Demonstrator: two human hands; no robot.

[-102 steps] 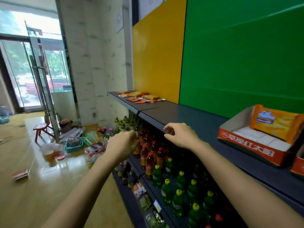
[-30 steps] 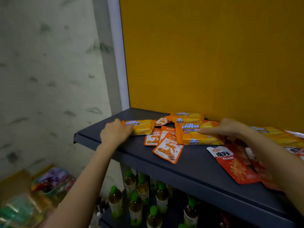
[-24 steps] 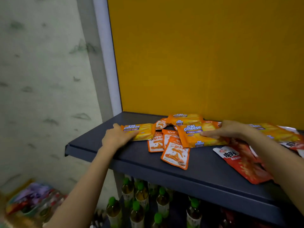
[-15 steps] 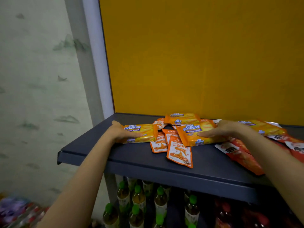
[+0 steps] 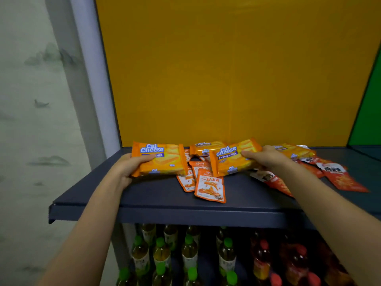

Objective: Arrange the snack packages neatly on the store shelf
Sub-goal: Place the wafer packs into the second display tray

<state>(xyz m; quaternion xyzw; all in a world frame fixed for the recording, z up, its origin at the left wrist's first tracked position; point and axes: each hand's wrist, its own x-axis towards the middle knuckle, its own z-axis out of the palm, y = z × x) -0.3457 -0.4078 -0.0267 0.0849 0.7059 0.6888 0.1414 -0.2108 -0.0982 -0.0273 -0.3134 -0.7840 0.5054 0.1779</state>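
Observation:
Snack packs lie scattered on the dark blue top shelf (image 5: pixel 156 200). My left hand (image 5: pixel 127 167) grips the left end of an orange Cal Cheese wafer pack (image 5: pixel 159 159), tilted up off the shelf. My right hand (image 5: pixel 265 157) holds the right end of a second Cal Cheese pack (image 5: pixel 231 159), also tilted up. A third Cal Cheese pack (image 5: pixel 206 147) lies behind them by the back panel, and another (image 5: pixel 292 150) is partly hidden behind my right hand. Small orange sachets (image 5: pixel 210 187) lie between the two held packs. Red snack pouches (image 5: pixel 340 178) lie to the right.
A yellow back panel (image 5: pixel 226 69) stands behind the shelf, with a green panel (image 5: pixel 371 112) at the far right. The shelf below holds several green-capped bottles (image 5: pixel 162 254) and red-capped bottles (image 5: pixel 261 263). A grey marbled wall (image 5: pixel 31 120) is on the left.
Both hands have lifted their Cal Cheese packs from lying flat to tilted up, facing me. My view has moved closer to the shelf.

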